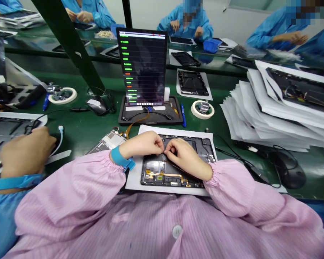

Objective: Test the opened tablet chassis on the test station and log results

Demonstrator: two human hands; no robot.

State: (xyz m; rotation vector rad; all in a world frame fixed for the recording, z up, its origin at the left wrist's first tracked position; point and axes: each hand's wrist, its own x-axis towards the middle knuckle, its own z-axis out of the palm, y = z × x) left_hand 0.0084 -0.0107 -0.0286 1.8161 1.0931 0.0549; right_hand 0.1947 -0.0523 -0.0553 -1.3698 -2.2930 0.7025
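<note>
An opened tablet housing (158, 181) lies on a white sheet (133, 180) in front of me, its inner side up, with an orange flex cable (167, 175) along the near part. Over its far middle, my left hand (148, 143) is closed in a pinch. My right hand (182, 154) meets it there, thumb and fingers pinched, the fingertips of both hands almost touching. Whatever is between the fingertips is too small to make out. Left of the housing lies a circuit board assembly (106, 142) with an orange ribbon, partly behind my left forearm.
A lit tablet screen (144, 68) stands upright in a black tray (153, 120). Nearby are a blue marker (183, 115) and a tape roll (202, 109). Stacked paper sheets (248, 115) and a mouse (288, 169) are right. A co-worker's hand (27, 153) works at left.
</note>
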